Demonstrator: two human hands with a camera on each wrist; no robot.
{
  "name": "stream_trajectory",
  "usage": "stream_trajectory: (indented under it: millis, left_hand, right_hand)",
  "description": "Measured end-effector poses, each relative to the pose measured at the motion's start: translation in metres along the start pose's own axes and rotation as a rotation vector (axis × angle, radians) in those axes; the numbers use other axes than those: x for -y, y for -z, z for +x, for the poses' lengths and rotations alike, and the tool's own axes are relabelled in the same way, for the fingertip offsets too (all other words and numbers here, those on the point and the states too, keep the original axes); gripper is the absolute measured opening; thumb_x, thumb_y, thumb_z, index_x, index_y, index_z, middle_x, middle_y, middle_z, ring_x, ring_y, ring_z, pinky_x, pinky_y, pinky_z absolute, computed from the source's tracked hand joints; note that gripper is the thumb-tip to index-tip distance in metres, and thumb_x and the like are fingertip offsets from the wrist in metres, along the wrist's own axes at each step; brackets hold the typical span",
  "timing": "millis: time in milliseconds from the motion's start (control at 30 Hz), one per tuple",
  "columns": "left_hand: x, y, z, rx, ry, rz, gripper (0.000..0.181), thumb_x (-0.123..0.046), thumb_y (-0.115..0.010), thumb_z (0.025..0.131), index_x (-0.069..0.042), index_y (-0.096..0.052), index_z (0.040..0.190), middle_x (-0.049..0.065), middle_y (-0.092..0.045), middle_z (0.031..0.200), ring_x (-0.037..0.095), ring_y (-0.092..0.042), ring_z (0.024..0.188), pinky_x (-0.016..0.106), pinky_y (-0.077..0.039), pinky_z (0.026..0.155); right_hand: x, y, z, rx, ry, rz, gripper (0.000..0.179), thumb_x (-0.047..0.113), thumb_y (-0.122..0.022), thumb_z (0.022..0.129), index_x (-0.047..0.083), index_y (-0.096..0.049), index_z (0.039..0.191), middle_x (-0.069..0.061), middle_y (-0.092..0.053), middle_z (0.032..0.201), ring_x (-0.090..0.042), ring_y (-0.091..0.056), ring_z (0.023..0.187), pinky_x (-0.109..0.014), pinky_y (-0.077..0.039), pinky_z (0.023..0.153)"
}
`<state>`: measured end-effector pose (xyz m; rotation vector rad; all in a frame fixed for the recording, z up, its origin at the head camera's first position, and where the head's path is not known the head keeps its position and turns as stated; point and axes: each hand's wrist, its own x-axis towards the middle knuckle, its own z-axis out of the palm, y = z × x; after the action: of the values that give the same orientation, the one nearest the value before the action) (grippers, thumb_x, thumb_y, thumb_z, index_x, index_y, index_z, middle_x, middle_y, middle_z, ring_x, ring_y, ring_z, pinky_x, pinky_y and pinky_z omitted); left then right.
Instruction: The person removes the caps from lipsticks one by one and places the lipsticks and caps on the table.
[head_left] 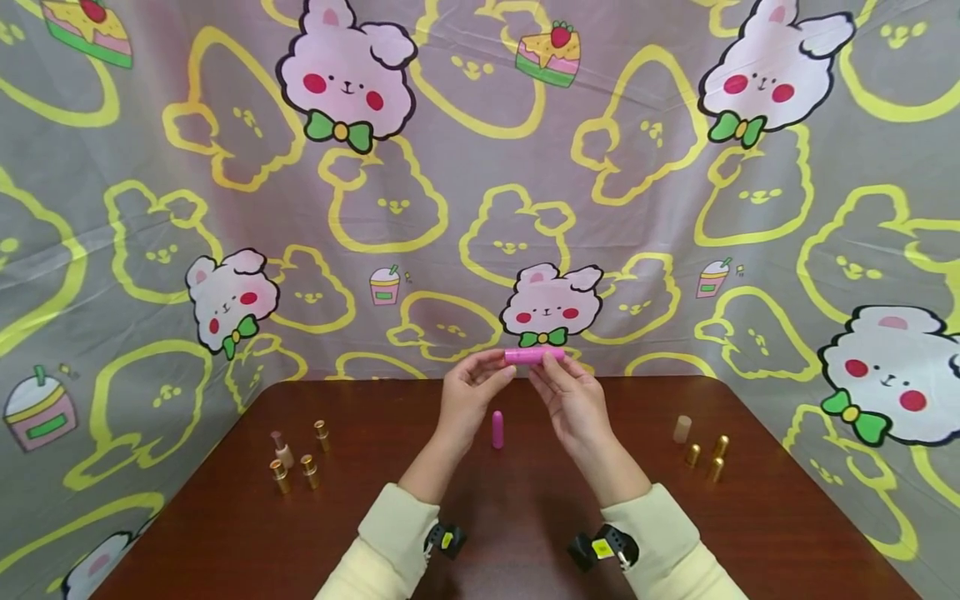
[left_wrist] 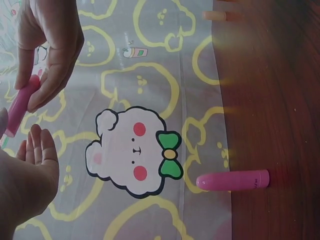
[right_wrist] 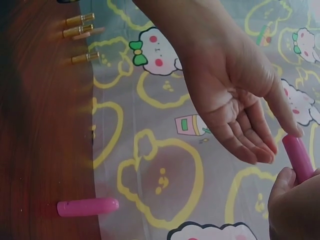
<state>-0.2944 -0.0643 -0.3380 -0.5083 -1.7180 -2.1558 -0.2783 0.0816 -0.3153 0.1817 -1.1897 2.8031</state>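
In the head view both hands hold a pink lipstick tube (head_left: 525, 357) level, raised above the table's far edge. My left hand (head_left: 467, 404) has thumb and index finger at the tube's left end, its other fingers loosely bent below. With thumb and fingers my right hand (head_left: 576, 408) pinches the right end; the left wrist view shows this right hand (left_wrist: 55, 50) from across. A second pink lipstick (head_left: 497, 430), with a rounded top, stands upright on the table between the forearms. Small lettering runs near its base (left_wrist: 257, 180).
On the left of the brown table (head_left: 225, 542) stand several uncapped gold lipsticks (head_left: 310, 472) and one with a beige base (head_left: 282, 452). Gold caps (head_left: 717, 469) and a beige cap (head_left: 682, 429) stand on the right. A patterned curtain (head_left: 450, 167) hangs behind.
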Motion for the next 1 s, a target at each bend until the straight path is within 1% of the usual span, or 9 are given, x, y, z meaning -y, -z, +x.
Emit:
stream_trajectory:
  millis: [67, 200, 267, 300, 333, 467, 533, 733, 1000]
  left_hand:
    - [-0.0002, -0.0018, 0.0005, 0.003, -0.001, 0.000, 0.033, -0.004, -0.074, 0.085, 0.008, -0.065, 0.113, 0.010, -0.070, 0.097, 0.014, -0.066, 0.087, 0.028, -0.053, 0.083]
    - [-0.0006, -0.0036, 0.0006, 0.007, -0.004, -0.022, 0.031, -0.003, -0.074, 0.085, 0.008, -0.065, 0.112, 0.010, -0.070, 0.096, 0.015, -0.066, 0.085, 0.030, -0.054, 0.083]
    - [-0.0010, -0.0037, 0.0008, 0.010, -0.001, -0.038, 0.030, -0.003, -0.074, 0.085, 0.009, -0.065, 0.111, 0.011, -0.070, 0.097, 0.016, -0.067, 0.086, 0.032, -0.054, 0.083]
    - [-0.0013, -0.0037, 0.0009, 0.011, 0.000, -0.044, 0.030, -0.003, -0.074, 0.085, 0.009, -0.065, 0.111, 0.011, -0.070, 0.097, 0.017, -0.067, 0.086, 0.033, -0.054, 0.083]
    - [-0.0016, -0.0038, 0.0009, 0.011, -0.001, -0.049, 0.029, -0.002, -0.074, 0.085, 0.009, -0.065, 0.110, 0.011, -0.070, 0.096, 0.017, -0.067, 0.086, 0.034, -0.054, 0.083]
    - [-0.0025, -0.0040, 0.0013, 0.012, -0.004, -0.056, 0.027, 0.000, -0.072, 0.085, 0.011, -0.065, 0.108, 0.008, -0.070, 0.091, 0.015, -0.067, 0.082, 0.034, -0.055, 0.080]
    - [-0.0029, -0.0042, 0.0012, 0.015, -0.008, -0.057, 0.026, 0.000, -0.072, 0.086, 0.012, -0.065, 0.108, 0.007, -0.070, 0.089, 0.015, -0.067, 0.081, 0.034, -0.055, 0.079]
    - [-0.0039, -0.0042, -0.0005, 0.018, -0.017, -0.031, 0.025, -0.002, -0.072, 0.086, 0.012, -0.066, 0.106, 0.008, -0.070, 0.089, 0.016, -0.067, 0.080, 0.034, -0.056, 0.079]
    - [-0.0026, -0.0020, -0.0012, 0.016, -0.018, 0.006, 0.026, -0.007, -0.075, 0.086, 0.008, -0.068, 0.105, 0.011, -0.070, 0.091, 0.019, -0.067, 0.081, 0.035, -0.055, 0.080]
  right_hand:
    - [-0.0005, -0.0011, -0.0005, -0.009, -0.002, 0.000, 0.015, 0.006, -0.058, 0.096, 0.009, -0.069, 0.088, -0.003, -0.070, 0.088, -0.013, -0.068, 0.083, -0.032, -0.051, 0.088]
    - [-0.0029, -0.0014, -0.0012, -0.014, -0.017, 0.002, 0.011, 0.006, -0.058, 0.096, 0.008, -0.069, 0.093, -0.005, -0.070, 0.091, -0.015, -0.068, 0.087, -0.034, -0.050, 0.089]
    - [-0.0043, -0.0009, -0.0017, -0.017, -0.027, 0.003, 0.010, 0.005, -0.059, 0.095, 0.005, -0.069, 0.098, -0.007, -0.071, 0.093, -0.017, -0.069, 0.089, -0.035, -0.050, 0.091]
    - [-0.0049, -0.0008, -0.0019, -0.016, -0.029, -0.004, 0.012, 0.006, -0.060, 0.095, 0.002, -0.068, 0.103, -0.007, -0.071, 0.094, -0.018, -0.069, 0.090, -0.035, -0.049, 0.091]
    - [-0.0055, -0.0005, -0.0021, -0.015, -0.030, -0.010, 0.012, 0.006, -0.061, 0.095, 0.002, -0.068, 0.104, -0.007, -0.071, 0.095, -0.018, -0.069, 0.091, -0.036, -0.049, 0.091]
    - [-0.0073, -0.0006, -0.0035, -0.003, -0.029, -0.023, 0.012, 0.006, -0.062, 0.094, 0.002, -0.069, 0.103, -0.007, -0.071, 0.096, -0.019, -0.069, 0.092, -0.036, -0.048, 0.092]
    - [-0.0081, -0.0007, -0.0036, 0.006, -0.025, -0.018, 0.011, 0.006, -0.062, 0.094, 0.004, -0.071, 0.098, -0.007, -0.071, 0.096, -0.019, -0.069, 0.092, -0.037, -0.047, 0.093]
    - [-0.0096, -0.0008, -0.0028, -0.003, -0.009, -0.037, 0.016, 0.004, -0.062, 0.094, -0.003, -0.067, 0.107, -0.009, -0.069, 0.099, -0.019, -0.068, 0.092, -0.039, -0.045, 0.095]
    - [-0.0093, -0.0019, -0.0036, -0.028, 0.007, -0.081, 0.018, 0.001, -0.062, 0.093, -0.005, -0.066, 0.109, -0.011, -0.066, 0.102, -0.020, -0.068, 0.091, -0.035, -0.049, 0.091]
